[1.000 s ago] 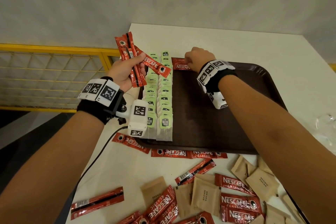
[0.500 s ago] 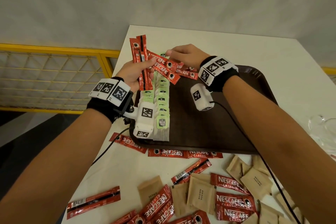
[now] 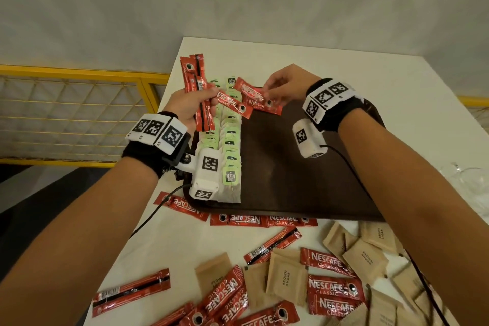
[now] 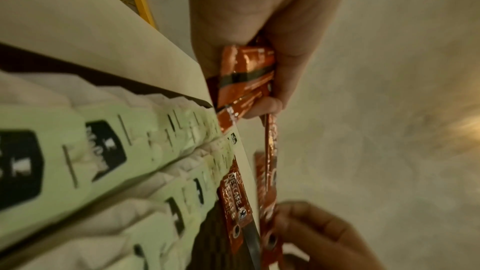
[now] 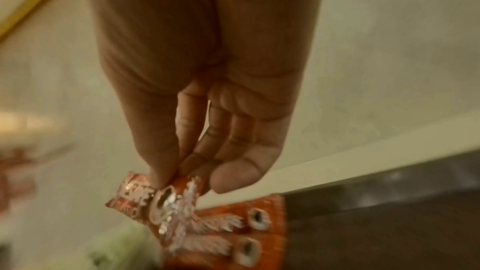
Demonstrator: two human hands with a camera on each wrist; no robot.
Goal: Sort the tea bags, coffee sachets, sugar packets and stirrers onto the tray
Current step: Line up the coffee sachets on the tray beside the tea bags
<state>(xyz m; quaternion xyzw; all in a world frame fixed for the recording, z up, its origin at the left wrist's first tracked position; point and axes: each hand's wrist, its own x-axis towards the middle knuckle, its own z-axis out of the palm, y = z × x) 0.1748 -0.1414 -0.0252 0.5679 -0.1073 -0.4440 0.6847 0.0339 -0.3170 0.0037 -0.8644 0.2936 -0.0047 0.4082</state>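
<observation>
A: Head view: why is the left hand (image 3: 189, 107) gripping a bundle of coffee sachets (image 3: 197, 92)?

B: Probably as a supply; the right hand (image 3: 287, 85) pinches one sachet (image 3: 251, 92) above the tray (image 3: 304, 167), beside the tea bags (image 3: 231, 140); others await on the tabletop (image 3: 185, 241).

Coffee sachets (image 3: 251, 94): glossy red foil-like film, creased and catching light. Tea bags (image 3: 229, 164): matt white fibrous paper with smooth pale green paper tags; sugar packets (image 3: 287, 278): matt brown paper. Tray (image 3: 304, 180): dark brown, faintly textured, low sheen; table (image 3: 344, 66): smooth matt off-white.
</observation>
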